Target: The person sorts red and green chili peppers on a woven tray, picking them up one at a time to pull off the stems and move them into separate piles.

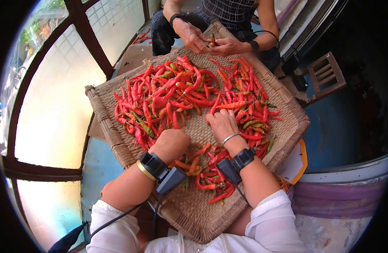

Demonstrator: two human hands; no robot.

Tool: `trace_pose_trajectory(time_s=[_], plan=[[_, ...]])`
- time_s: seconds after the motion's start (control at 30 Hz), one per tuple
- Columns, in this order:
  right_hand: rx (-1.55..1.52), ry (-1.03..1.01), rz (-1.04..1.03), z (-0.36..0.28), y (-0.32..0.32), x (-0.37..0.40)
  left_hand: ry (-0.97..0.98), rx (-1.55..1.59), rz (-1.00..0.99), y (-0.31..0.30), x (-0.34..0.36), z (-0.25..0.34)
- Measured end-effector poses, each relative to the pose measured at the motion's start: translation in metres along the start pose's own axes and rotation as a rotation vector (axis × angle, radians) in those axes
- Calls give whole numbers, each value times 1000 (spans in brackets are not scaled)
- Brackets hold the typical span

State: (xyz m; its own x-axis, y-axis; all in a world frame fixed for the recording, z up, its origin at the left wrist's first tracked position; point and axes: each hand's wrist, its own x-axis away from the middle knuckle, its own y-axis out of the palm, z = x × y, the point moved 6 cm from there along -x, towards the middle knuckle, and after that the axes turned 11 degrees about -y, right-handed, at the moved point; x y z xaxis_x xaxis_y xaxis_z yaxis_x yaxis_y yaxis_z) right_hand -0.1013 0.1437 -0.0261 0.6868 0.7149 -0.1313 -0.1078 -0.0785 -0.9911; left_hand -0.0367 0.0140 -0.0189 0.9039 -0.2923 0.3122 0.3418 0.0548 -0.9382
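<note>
Red chili peppers point(164, 95) lie heaped on a woven tray point(202, 126), with a few orange and green ones mixed in. At the lower edge of the left heap is my left hand point(172, 144), curled with its back upward; its fingertips and anything in them are hidden. My right hand point(223, 126) reaches to the inner edge of the right heap. Its thumb and fingers are closed around the lower end of a red chili pepper point(215, 103). Between my wrists, a smaller pile of orange and red chili peppers point(210, 170) rests nearer to me.
Across the tray sits another person point(227, 12), whose hands point(208, 44) hold a small chili pepper over the far edge. A wooden stool point(327, 76) stands at the right, and framed window panes point(54, 101) are on the left. Cables point(118, 219) run from my wrist devices.
</note>
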Motion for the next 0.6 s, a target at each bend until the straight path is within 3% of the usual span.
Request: trace_pose_trajectory(time_s=[0.2, 0.27, 0.33, 0.4, 0.53, 0.6], plan=[[-55, -56, 51, -6, -8, 3, 22, -15, 23, -2, -1, -1], [48, 51, -180, -2, -12, 5, 61, -23, 136, -7, -1, 0], [66, 63, -203, -7, -20, 5, 71, -14, 132, -9, -1, 1], [101, 40, -437, -14, -19, 7, 79, -4, 127, -10, 0, 2], [65, 68, -395, -18, -14, 8, 60, -15, 123, -11, -4, 1], [17, 31, -161, -24, -30, 6, 42, -10, 135, -13, -6, -1]])
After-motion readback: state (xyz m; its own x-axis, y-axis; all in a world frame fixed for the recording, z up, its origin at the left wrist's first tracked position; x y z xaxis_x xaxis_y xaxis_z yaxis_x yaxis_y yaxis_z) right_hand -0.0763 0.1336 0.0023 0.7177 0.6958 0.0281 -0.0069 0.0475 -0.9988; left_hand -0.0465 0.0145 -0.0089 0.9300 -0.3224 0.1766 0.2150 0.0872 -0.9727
